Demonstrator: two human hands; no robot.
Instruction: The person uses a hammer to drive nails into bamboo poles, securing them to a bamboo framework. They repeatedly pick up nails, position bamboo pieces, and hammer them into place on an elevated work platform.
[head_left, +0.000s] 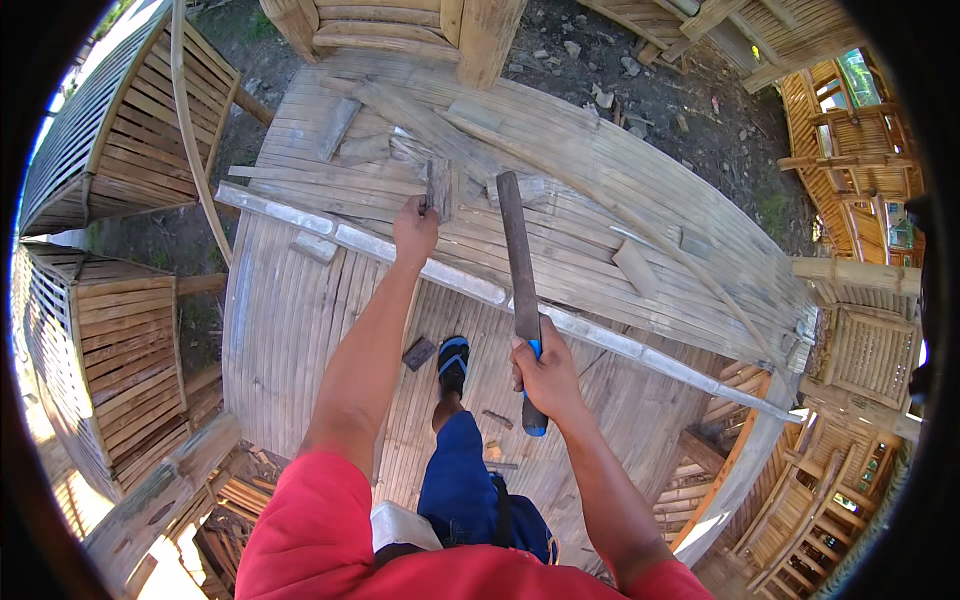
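Right hand [545,375] fingers clamp a blue-handled blade [518,255]; left hand [415,228] fingers pinch a small bamboo piece [440,188] upright.

I see no packages, labels, signs or screens anywhere around me, near or far, left or right.

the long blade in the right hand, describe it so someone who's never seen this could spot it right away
Start at the big curved bamboo-slat platform filling the middle of the view. Above it the right hand grips a blue handle. From that handle the long blade rises, flat, dark and straight. It is the only dark metal piece among pale bamboo strips.
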